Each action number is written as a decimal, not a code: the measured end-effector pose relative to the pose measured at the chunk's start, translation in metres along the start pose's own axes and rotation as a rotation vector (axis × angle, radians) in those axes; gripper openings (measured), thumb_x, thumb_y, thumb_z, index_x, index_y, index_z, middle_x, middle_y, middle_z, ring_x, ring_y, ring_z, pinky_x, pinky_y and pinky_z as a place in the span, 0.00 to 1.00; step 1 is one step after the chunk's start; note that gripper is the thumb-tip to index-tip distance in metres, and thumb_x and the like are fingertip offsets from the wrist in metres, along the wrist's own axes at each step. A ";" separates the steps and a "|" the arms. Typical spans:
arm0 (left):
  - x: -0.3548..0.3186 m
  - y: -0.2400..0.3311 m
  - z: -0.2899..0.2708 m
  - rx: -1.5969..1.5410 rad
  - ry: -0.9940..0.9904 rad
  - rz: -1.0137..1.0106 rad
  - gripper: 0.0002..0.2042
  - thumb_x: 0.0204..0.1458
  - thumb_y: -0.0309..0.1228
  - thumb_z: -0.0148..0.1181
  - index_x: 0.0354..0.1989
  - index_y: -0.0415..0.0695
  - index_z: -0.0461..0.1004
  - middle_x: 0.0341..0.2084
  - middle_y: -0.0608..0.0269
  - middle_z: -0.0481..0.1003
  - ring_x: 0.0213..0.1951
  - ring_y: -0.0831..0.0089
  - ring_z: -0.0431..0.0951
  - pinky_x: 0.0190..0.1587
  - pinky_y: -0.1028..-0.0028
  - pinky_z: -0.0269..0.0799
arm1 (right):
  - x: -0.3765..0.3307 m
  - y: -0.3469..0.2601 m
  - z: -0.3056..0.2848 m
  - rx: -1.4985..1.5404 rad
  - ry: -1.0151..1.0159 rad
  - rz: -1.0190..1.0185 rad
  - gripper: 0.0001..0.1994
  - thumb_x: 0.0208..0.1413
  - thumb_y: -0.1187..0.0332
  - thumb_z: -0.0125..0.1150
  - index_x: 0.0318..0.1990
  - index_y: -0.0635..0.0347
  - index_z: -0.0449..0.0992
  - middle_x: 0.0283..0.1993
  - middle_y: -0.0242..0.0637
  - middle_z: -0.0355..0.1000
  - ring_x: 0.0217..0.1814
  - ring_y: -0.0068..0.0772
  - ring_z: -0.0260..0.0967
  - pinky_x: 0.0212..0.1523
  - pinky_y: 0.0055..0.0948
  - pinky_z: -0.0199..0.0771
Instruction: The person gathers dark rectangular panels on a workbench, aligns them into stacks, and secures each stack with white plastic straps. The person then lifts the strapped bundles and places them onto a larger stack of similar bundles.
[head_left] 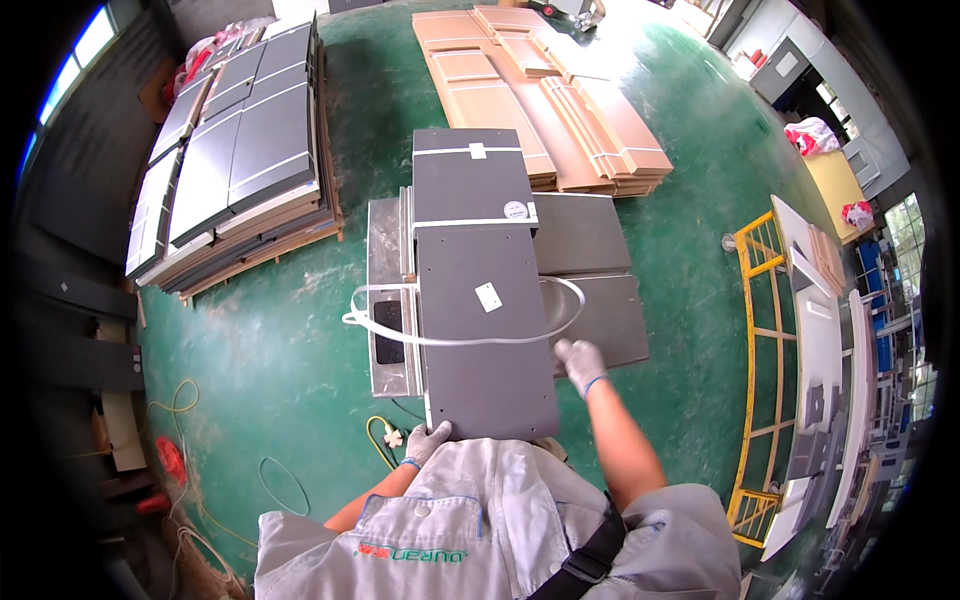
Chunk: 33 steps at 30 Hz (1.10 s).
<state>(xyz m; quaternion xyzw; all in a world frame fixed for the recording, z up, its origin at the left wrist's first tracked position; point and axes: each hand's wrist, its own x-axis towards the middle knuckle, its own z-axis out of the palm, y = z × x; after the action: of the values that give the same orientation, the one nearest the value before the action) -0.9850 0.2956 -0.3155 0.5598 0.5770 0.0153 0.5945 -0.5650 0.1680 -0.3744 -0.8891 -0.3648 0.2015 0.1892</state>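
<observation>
A long stack of dark grey panels (485, 370) lies straight in front of me, a small white label on its top. At its near left corner my left hand (428, 440), in a pale work glove, is closed on the panel edge. A loose white packing strap (450, 342) loops across the stack, its ends bowing out on both sides. My right hand (581, 364), gloved too, is off the stack's right side, just below the strap's right bend. Its fingers are curled; whether they hold anything is too small to tell.
Grey boards (590, 300) lie right of the stack, a metal plate (383, 380) left. Strapped grey panels (265, 140) stand far left; brown boards (510, 110) lie ahead. A yellow frame rack (748, 400) is at right. A yellow cable (375, 440) trails on the floor.
</observation>
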 end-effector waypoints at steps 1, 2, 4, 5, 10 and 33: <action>-0.002 -0.005 -0.001 0.011 0.048 -0.038 0.28 0.52 0.54 0.72 0.35 0.34 0.80 0.28 0.59 0.82 0.32 0.73 0.78 0.37 0.67 0.75 | -0.030 -0.041 0.014 0.139 -0.014 0.085 0.27 0.59 0.48 0.62 0.48 0.69 0.78 0.43 0.54 0.82 0.47 0.55 0.79 0.48 0.47 0.77; -0.004 -0.009 -0.002 0.023 0.088 -0.070 0.28 0.52 0.54 0.71 0.33 0.35 0.80 0.28 0.59 0.81 0.32 0.73 0.78 0.37 0.66 0.74 | -0.060 -0.077 0.014 0.274 -0.022 0.177 0.31 0.60 0.47 0.62 0.53 0.73 0.77 0.47 0.57 0.81 0.56 0.57 0.77 0.59 0.45 0.74; 0.007 -0.027 0.000 -0.002 0.103 -0.009 0.28 0.52 0.55 0.71 0.34 0.35 0.80 0.26 0.59 0.81 0.31 0.73 0.77 0.36 0.66 0.74 | -0.092 -0.097 0.011 0.381 -0.064 0.174 0.33 0.58 0.43 0.66 0.53 0.69 0.79 0.52 0.58 0.80 0.59 0.53 0.77 0.59 0.45 0.75; 0.002 -0.020 0.002 0.012 0.115 0.000 0.28 0.52 0.55 0.71 0.33 0.35 0.80 0.26 0.59 0.81 0.30 0.73 0.77 0.36 0.66 0.73 | -0.103 -0.097 0.009 0.428 -0.089 0.213 0.33 0.58 0.42 0.65 0.54 0.68 0.79 0.52 0.56 0.80 0.59 0.52 0.77 0.59 0.44 0.75; 0.002 -0.024 0.015 -0.058 0.192 0.025 0.27 0.53 0.55 0.69 0.31 0.36 0.80 0.24 0.62 0.79 0.29 0.72 0.75 0.35 0.66 0.71 | -0.128 -0.071 0.026 0.634 -0.104 0.213 0.35 0.62 0.38 0.61 0.55 0.67 0.79 0.53 0.53 0.81 0.59 0.49 0.78 0.59 0.41 0.75; 0.010 -0.046 0.104 -1.113 0.352 -0.206 0.17 0.58 0.44 0.71 0.46 0.44 0.79 0.40 0.62 0.82 0.36 0.65 0.82 0.40 0.60 0.80 | -0.142 -0.032 0.011 0.545 -0.285 0.002 0.41 0.52 0.42 0.71 0.62 0.68 0.70 0.55 0.54 0.79 0.59 0.51 0.78 0.60 0.41 0.75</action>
<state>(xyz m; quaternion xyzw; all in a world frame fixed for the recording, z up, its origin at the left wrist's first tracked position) -0.9379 0.2173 -0.3840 0.0939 0.6233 0.3506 0.6927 -0.6816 0.0880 -0.3373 -0.7689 -0.3192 0.4148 0.3672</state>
